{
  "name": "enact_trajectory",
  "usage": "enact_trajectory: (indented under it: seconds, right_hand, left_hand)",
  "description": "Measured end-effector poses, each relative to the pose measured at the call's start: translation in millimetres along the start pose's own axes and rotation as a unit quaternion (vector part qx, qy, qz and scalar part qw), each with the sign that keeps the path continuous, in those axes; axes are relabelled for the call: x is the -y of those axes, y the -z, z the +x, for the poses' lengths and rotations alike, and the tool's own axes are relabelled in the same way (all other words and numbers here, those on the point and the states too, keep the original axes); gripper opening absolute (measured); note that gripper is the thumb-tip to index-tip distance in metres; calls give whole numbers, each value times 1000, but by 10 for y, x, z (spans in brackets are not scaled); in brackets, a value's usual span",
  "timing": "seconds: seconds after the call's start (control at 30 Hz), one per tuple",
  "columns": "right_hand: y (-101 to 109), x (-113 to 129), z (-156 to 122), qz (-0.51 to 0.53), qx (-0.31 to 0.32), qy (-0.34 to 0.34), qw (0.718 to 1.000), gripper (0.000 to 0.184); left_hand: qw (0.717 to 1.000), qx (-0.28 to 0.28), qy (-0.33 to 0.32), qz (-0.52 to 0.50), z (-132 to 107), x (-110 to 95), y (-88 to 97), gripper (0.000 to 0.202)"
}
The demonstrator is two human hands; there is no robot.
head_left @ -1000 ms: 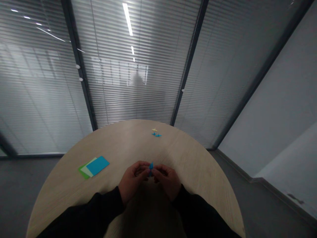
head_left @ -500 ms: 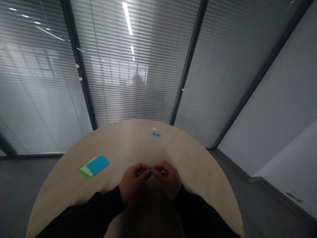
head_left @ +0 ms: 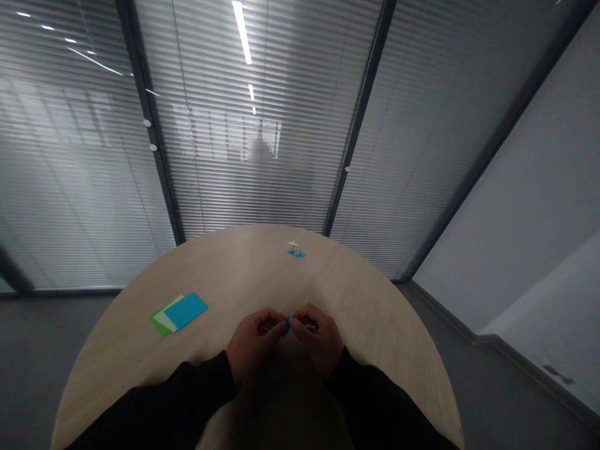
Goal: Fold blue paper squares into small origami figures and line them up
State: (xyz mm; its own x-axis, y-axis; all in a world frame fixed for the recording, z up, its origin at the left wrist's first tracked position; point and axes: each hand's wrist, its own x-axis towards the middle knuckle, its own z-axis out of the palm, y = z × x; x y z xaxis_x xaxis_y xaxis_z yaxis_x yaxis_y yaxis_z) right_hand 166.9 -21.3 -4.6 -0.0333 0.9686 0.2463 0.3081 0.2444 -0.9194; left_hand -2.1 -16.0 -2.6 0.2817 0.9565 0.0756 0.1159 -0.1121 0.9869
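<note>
Between my fingertips is a small piece of folded blue paper (head_left: 287,320), mostly covered by the fingers. My left hand (head_left: 255,340) pinches it from the left with thumb and forefinger. From the other side my right hand (head_left: 319,337) grips its right edge, fingers curled and closed. Both hands are close together just above the near middle of the round wooden table (head_left: 244,275). The exact shape of the fold cannot be made out.
Left of my hands lies a fanned stack of blue, pale green and green paper sheets (head_left: 186,310). Toward the far edge sit small folded blue paper figures (head_left: 300,254) and a yellow one (head_left: 292,244). Glass panels with blinds (head_left: 262,200) stand behind the table.
Both hands keep their pinch on the blue paper, with slight finger movement. Less of the blue paper shows between the fingertips now.
</note>
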Motion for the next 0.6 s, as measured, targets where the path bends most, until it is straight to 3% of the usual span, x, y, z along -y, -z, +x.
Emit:
enact_trajectory:
  seconds: [0.37, 0.6]
  right_hand:
    - [-11, -20, 16, -7, -8, 14, 1000, 18]
    - [-11, -52, 44, -26, -38, 70, 996, 17]
  left_hand:
    - [999, 20, 3, -36, 22, 34, -3, 33]
    - [995, -28, -49, 77, 14, -8, 15, 23]
